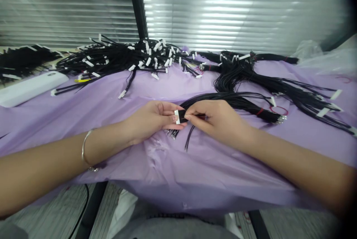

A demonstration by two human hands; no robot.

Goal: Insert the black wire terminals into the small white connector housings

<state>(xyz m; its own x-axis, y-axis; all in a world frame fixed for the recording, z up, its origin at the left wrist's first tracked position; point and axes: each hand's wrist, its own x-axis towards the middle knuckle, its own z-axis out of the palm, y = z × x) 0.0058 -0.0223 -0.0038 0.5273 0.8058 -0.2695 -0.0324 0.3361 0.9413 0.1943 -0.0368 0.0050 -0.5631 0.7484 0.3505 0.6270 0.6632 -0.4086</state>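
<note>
Between thumb and fingers, my left hand [156, 119] grips a small white connector [177, 117] with black wires running out of its right side. My right hand [213, 117] pinches those black wires [182, 116] close to the connector; its fingertips hide just which ones. Below the hands, metal-tipped wire ends [173, 134] stick out, and two loose black wires [189, 140] hang over the purple sheet. Behind and right of my right hand lies a bundle of black wires [245, 105], tied with a red band and ending in metal terminals.
A purple sheet [125, 161] covers the table. A large heap of black cables with white connectors [125, 56] lies at the back. More cable bundles [292, 92] stretch along the right. A long white device [33, 88] rests at left, with clear plastic bags [326, 60] at the back right.
</note>
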